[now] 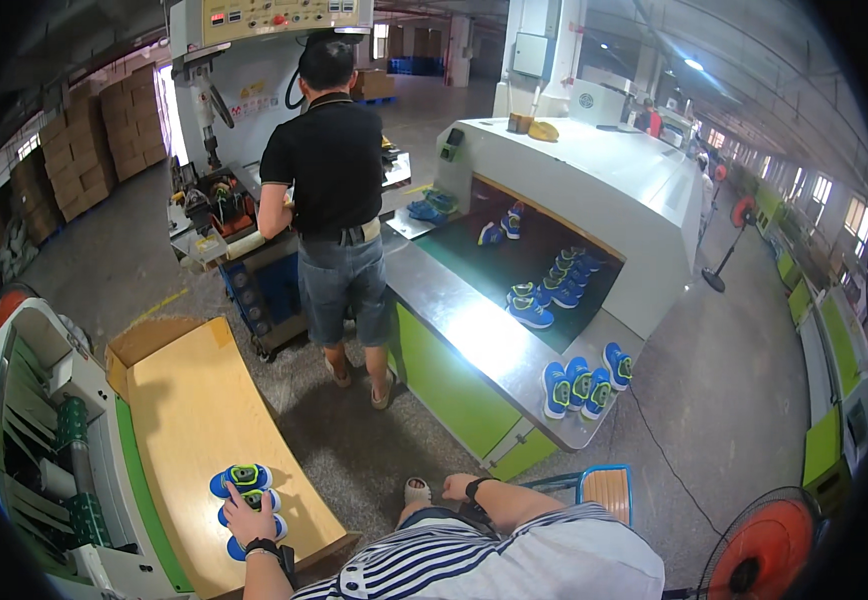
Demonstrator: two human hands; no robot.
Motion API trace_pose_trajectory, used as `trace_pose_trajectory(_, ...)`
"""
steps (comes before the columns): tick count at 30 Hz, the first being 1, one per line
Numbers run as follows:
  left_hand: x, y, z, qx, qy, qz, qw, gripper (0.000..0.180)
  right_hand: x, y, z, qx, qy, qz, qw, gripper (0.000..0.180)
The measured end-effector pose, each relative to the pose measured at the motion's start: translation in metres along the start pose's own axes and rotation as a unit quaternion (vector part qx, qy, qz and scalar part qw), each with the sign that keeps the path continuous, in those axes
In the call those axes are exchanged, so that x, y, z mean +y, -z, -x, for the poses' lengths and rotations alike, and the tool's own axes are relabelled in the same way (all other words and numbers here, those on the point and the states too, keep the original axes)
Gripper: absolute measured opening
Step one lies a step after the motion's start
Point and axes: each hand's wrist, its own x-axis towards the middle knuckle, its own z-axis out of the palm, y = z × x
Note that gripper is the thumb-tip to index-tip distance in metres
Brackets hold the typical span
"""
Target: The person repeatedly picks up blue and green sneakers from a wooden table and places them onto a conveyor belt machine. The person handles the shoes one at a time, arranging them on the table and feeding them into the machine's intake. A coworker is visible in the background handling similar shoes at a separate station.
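Three blue sports shoes with lime-green trim and white soles lie in a row on a wooden board at my lower left. My left hand [251, 517] is over the middle shoe [266, 499], fingers closed about it and partly hiding it. Beyond it sits the far shoe [242, 478], while the near shoe [238, 547] lies partly under my wrist. My right hand [459, 487] is by my knee, away from the shoes, its fingers curled in with nothing visible in them. A dark band circles each wrist.
Several blue shoes [579, 387] stand on the metal table's corner [586, 432]; more lie on the dark belt [474, 262] of a white machine [594, 170]. A person [329, 180] works at another machine [272, 22]. A red fan [764, 550] stands at lower right beside a stool [606, 487].
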Motion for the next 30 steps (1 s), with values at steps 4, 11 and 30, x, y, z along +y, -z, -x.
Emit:
trace_pose_trajectory(4, -0.002, 0.004, 0.000, -0.008, 0.010, -0.004, 1.000, 0.090, 0.016, -0.001, -0.011, 0.024, 0.013, 0.039, 0.999, 0.044)
trace_pose_trajectory(11, -0.006, -0.004, -0.002, -0.009, 0.008, 0.006, 1.000, 0.092, 0.034, -0.005, -0.024, 0.025, 0.026, 0.098, 0.995, 0.043)
trace_pose_trajectory(30, -0.007, -0.004, -0.001, -0.012, 0.007, 0.010, 1.000, 0.090, 0.017, -0.005, 0.004, 0.007, -0.001, 0.056, 0.998, 0.037)
